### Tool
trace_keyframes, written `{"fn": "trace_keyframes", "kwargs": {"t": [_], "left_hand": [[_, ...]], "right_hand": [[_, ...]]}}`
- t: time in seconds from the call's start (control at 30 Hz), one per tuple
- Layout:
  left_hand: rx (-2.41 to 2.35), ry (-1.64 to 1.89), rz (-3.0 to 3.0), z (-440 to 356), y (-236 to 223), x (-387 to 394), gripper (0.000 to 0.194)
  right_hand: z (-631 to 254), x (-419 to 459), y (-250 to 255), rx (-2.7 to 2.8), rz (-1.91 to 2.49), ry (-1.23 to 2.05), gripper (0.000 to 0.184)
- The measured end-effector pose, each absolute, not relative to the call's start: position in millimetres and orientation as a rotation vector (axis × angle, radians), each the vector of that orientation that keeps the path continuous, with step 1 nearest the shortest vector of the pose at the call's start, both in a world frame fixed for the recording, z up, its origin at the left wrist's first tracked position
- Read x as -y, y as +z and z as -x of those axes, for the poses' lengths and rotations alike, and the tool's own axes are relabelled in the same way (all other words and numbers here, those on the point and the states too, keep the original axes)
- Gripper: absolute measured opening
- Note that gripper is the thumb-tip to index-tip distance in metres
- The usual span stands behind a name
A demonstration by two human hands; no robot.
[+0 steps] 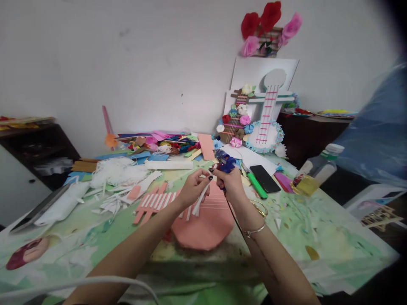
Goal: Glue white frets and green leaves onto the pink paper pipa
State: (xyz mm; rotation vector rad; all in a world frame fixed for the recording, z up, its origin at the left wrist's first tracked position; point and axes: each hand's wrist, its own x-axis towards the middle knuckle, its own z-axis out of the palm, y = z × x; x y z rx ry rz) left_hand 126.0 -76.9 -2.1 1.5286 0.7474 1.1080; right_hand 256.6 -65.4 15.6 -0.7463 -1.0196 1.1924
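Observation:
A coral-pink paper guitar [203,231] lies flat in front of me, its neck pointing left with white strips glued across it. My left hand [194,187] pinches several narrow white paper strips [199,203] that hang over the guitar's body. Wrapped around a dark blue glue gun [226,162], my right hand [230,182] stays close to the left one, and its thumb and finger are near the top of the strips. The gun's nozzle points away from me, and its cord runs down past my right wrist.
To the left lie a heap of white shredded paper [117,171] and paper scraps. A green cutter [257,185], a black phone [265,178] and a bottle of yellow liquid [313,173] are on the right. Decorated paper instruments [265,127] lean on the wall.

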Motion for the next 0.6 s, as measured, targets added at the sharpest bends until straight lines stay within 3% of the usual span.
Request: {"fn": "trace_keyframes", "kwargs": {"t": [0.2,0.6], "left_hand": [[-0.644,0.941,-1.391,-114,-12,45,0.030],[-0.764,1.069,-1.306,-108,-38,22,0.035]], "right_hand": [[-270,34,11,0.895,0.586,1.328,0.024],[-283,14,-20,0.744,0.554,1.359,0.026]]}}
